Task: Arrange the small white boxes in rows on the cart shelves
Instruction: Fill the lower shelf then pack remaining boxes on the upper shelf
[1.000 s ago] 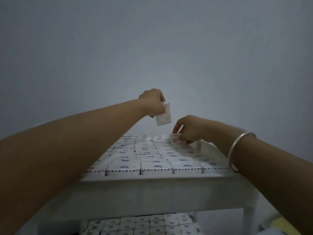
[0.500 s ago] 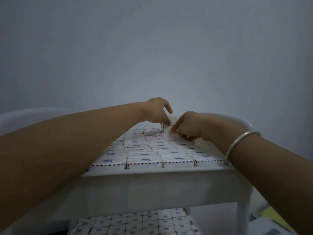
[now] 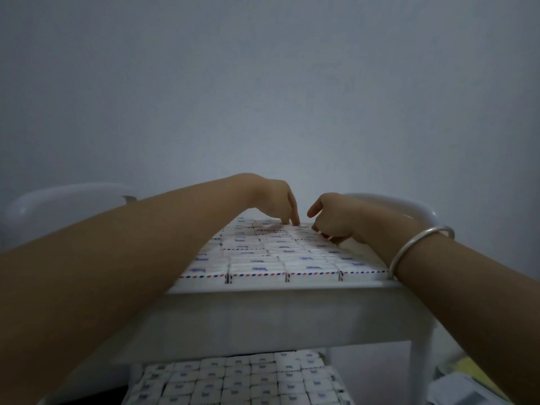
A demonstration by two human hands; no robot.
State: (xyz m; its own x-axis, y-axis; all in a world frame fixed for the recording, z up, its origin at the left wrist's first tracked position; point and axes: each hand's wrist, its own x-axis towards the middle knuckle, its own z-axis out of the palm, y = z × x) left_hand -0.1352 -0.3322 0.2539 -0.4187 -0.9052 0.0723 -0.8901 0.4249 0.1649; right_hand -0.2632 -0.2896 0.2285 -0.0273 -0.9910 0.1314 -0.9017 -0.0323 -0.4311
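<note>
Grey wall [image 3: 263, 83] behind, plain. White cart [image 3: 277, 314], two shelves seen: top shelf [image 3: 292, 287] packed with boxes [image 3: 257, 268] in tight rows, flat, red-and-blue dashed edging; lower shelf [image 3: 328, 358] likewise filled with rows. Left hand [image 3: 271, 200] at the far rows, fingertips [image 3: 296, 222] pressing down on box tops, grip released, holding nothing. Right hand [image 3: 333, 217] just beside it, fingers curled against the far boxes; whether its grip encloses one cannot be told. Silver bangle [image 3: 420, 244] on right wrist.
</note>
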